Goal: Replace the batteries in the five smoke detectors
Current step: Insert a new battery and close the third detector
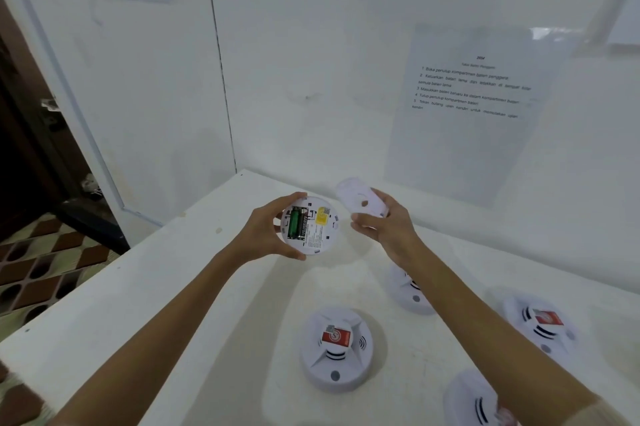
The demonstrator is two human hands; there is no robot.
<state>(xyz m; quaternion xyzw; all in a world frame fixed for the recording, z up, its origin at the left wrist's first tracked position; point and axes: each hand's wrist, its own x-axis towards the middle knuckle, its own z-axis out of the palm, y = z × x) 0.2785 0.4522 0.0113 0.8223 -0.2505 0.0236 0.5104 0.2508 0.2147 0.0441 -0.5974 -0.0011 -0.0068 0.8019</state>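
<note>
left hand (263, 231): opened detector (313, 228) | right hand (388, 225): cover (356, 195) | 4 detectors (335, 349) (1 behind forearm (467, 304))

Smoke detector (335, 349), lower centre: white matt plastic. Table (166, 259): smooth, white, matt. Instruction sheet (467, 107), upper right: paper, glossy cover.

White smoke detector (311, 226) held rear-up, green batteries (295, 227) exposed, detached back plate (360, 199) beside, 4 detectors (336, 349) (412, 290) (540, 325) (474, 401) face-up on table (173, 287).
</note>
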